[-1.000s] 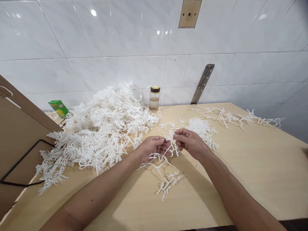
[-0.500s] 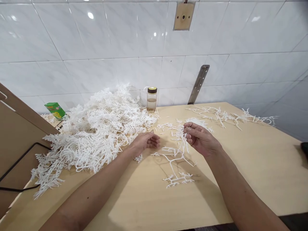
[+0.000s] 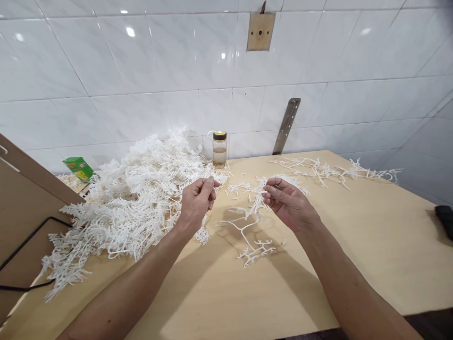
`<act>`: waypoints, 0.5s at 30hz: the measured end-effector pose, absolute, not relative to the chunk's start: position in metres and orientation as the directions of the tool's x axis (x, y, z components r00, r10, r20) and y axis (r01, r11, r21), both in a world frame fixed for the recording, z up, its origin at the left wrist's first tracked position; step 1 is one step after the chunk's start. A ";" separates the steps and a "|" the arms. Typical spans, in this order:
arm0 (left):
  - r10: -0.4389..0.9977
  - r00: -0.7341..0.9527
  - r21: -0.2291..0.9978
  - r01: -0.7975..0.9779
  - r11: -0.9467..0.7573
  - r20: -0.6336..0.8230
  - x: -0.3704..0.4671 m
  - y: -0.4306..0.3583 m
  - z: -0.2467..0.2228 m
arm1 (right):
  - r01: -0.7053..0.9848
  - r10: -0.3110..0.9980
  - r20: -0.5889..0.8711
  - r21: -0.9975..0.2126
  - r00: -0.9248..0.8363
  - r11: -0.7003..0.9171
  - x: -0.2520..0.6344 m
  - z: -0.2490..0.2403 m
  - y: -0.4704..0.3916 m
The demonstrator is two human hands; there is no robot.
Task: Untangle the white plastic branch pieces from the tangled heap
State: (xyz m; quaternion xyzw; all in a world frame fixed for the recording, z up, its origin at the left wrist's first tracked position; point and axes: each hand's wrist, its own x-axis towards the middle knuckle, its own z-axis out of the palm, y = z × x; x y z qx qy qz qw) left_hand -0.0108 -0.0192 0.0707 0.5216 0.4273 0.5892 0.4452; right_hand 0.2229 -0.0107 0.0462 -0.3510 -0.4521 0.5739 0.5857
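Note:
My right hand [image 3: 290, 204] pinches the upper end of a white, branching plastic sprig [image 3: 242, 228], which hangs down and leftward with its forked tips just over the tabletop. My left hand [image 3: 197, 202] is raised beside the large heap of white plastic sprigs [image 3: 130, 198], thumb pressed against curled fingers. Whatever lies between those fingertips is too small or hidden to make out. Small white snipped bits [image 3: 239, 189] lie scattered on the table between and behind the two hands.
More bare white branches [image 3: 322, 171] lie at the table's back right. A lidded bottle of liquid [image 3: 220, 152] stands by the tiled wall, a green box [image 3: 78, 169] behind the heap. Cardboard [image 3: 31, 189] borders the left; a dark object [image 3: 444, 218] sits at the right edge.
My left hand has risen and moved left, its fingers closing into a pinch. The sprig in my right hand has tilted and shifted slightly left and up. The camera view has shifted a little.

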 end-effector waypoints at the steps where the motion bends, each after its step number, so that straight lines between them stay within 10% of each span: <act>1: 0.966 -0.038 0.965 -0.055 -0.258 0.256 -0.009 -0.023 0.074 | -0.355 0.988 0.140 -0.929 -0.068 0.107 0.222 0.047 -0.012; 7: 0.958 0.181 0.960 0.126 -0.249 0.225 0.004 -0.021 0.065 | -0.314 0.972 0.202 -0.937 -0.122 0.155 0.209 0.045 -0.019; 15: 0.926 0.376 0.994 -0.100 0.031 0.010 0.010 -0.014 0.052 | -0.253 0.949 0.255 -0.946 -0.188 0.204 0.174 0.023 -0.026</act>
